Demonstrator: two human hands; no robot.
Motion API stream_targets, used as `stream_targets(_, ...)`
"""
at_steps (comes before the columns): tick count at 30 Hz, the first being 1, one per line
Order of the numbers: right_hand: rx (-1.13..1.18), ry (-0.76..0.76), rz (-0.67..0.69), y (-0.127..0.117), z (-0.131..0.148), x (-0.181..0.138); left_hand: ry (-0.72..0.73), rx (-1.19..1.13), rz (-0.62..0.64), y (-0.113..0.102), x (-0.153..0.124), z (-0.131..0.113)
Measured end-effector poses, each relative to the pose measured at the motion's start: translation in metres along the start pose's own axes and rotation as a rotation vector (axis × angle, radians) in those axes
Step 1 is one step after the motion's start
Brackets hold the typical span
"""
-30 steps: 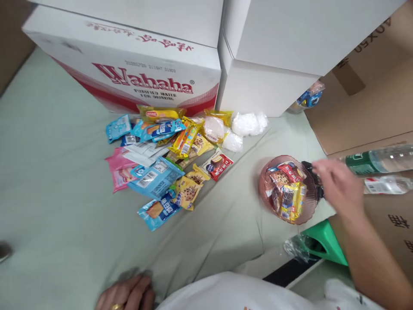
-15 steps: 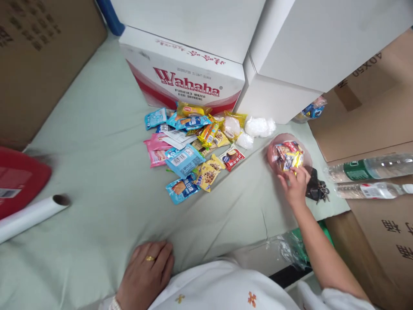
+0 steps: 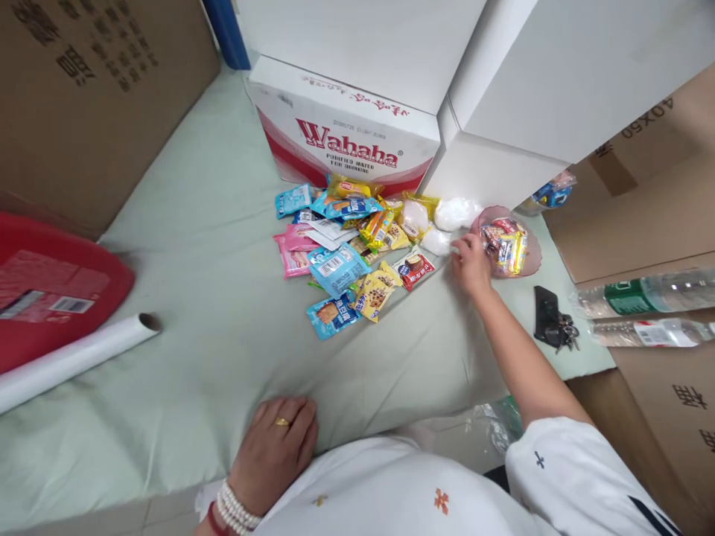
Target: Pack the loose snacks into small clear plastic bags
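Note:
My right hand reaches out over the pale green cloth and rests at the left rim of a pink glass bowl filled with wrapped snacks. Its fingers curl at the rim; I cannot make out whether they grip it. A pile of snack packets lies just left of the hand, with small white bags behind. My left hand, wearing a gold ring and a bead bracelet, lies flat on the cloth near my body, fingers spread and holding nothing.
White Wahaha cartons stand behind the pile. Brown cardboard boxes flank both sides. A red tray and a white roll lie at left. A black key bunch and two water bottles lie at right.
My right hand pushed the pink bowl away from me toward the white cartons, then shifted to its left rim. The keys now lie clear of the hand. The view widened leftward.

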State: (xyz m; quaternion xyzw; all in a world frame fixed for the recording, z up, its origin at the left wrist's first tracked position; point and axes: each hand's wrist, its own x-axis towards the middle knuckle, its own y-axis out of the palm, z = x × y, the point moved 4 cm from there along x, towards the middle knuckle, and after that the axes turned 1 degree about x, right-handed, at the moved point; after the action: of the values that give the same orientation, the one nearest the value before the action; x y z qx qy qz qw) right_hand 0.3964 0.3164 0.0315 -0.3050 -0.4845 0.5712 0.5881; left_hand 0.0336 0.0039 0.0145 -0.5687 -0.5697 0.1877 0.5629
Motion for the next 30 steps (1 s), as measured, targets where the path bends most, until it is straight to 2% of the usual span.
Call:
stream_targets(3, 0.136, 0.168, 0.017, 0.022, 0.013, 0.013, -0.051, -0.189, 0.023, -0.008, 0.002, 0.004)
stream_targets(5, 0.185, 0.217, -0.043, 0.024, 0.017, 0.01, -0.151, -0.362, 0.022, -0.016, 0.003, 0.01)
stream_targets(7, 0.244, 0.259, -0.098, 0.017, 0.022, -0.008, -0.307, -0.513, 0.02, -0.023, 0.002, 0.015)
stream_targets(9, 0.39, 0.307, -0.126, 0.008, 0.033, -0.041, -0.459, -0.64, 0.04, -0.025, 0.003, 0.018)
stream_targets(11, 0.719, 0.385, -0.102, 0.0, 0.049, -0.084, -0.538, -0.749, 0.077, -0.021, 0.01, 0.014)
stream_targets(14, 1.277, 0.535, 0.062, -0.004, 0.086, -0.146, -0.506, -0.853, 0.121, -0.007, 0.035, -0.001)
stream_targets(17, 1.533, 0.68, 0.194, -0.001, 0.119, -0.189, -0.409, -0.879, 0.088, 0.011, 0.065, -0.02)
stream_targets(20, 1.614, 0.787, 0.278, 0.011, 0.139, -0.212, -0.372, -0.894, 0.059, 0.03, 0.088, -0.035)
stream_targets(22, 1.596, 0.815, 0.335, 0.019, 0.147, -0.22, -0.371, -0.926, 0.121, 0.043, 0.095, -0.04)
stream_targets(25, 1.53, 0.8, 0.348, 0.023, 0.15, -0.225, -0.431, -0.98, 0.201, 0.058, 0.092, -0.037)
stream_targets(30, 1.53, 0.776, 0.329, 0.016, 0.152, -0.226, -0.596, -1.097, 0.177, 0.061, 0.076, -0.026)
